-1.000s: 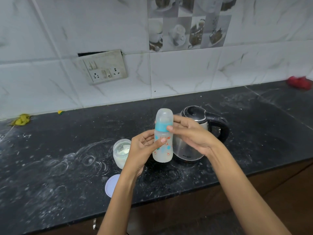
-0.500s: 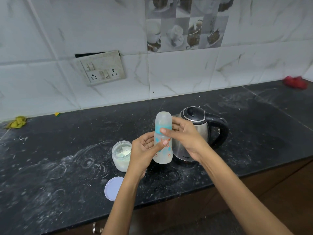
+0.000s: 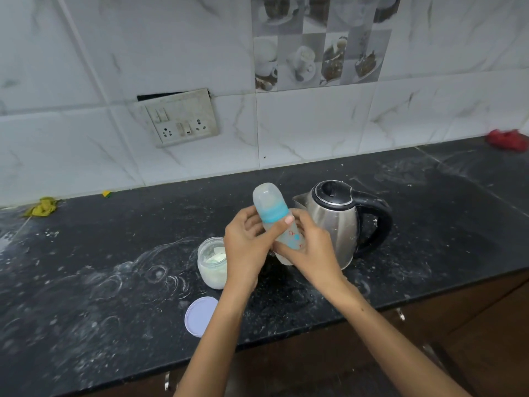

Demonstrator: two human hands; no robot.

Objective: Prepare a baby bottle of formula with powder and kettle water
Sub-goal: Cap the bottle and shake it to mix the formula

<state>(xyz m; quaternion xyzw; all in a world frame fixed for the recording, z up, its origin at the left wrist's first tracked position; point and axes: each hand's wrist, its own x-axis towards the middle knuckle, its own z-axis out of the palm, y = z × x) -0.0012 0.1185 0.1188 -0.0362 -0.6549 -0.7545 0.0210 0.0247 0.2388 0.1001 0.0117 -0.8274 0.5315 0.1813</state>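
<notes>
Both hands are wrapped around the bottle (image 3: pixel 279 222), holding it up off the desk (image 3: pixel 86 282), right in front of the kettle (image 3: pixel 340 222). The left hand (image 3: pixel 246 247) grips it from the left with the thumb laid across the front just under the blue ring. The right hand (image 3: pixel 309 253) cups the lower part and the base from the right. The bottle's tilted, top leaning off to the left, clear cap on, a bit of red and blue print on the side.

Just left of the left hand sits the open jar (image 3: pixel 211 263) with white powder in it, and its lid (image 3: pixel 200 316) lies flat nearer the front edge, close by the left forearm. The kettle is steel with a black lid and handle, spout pointing left toward the bottle.

The desk itself is black stone, smeared with white powdery swirls. Yellow rag (image 3: pixel 43 207) at the far left against the wall, red cloth (image 3: pixel 508 138) way off at the far right. Socket plate (image 3: pixel 181 120) on the tiled wall.
</notes>
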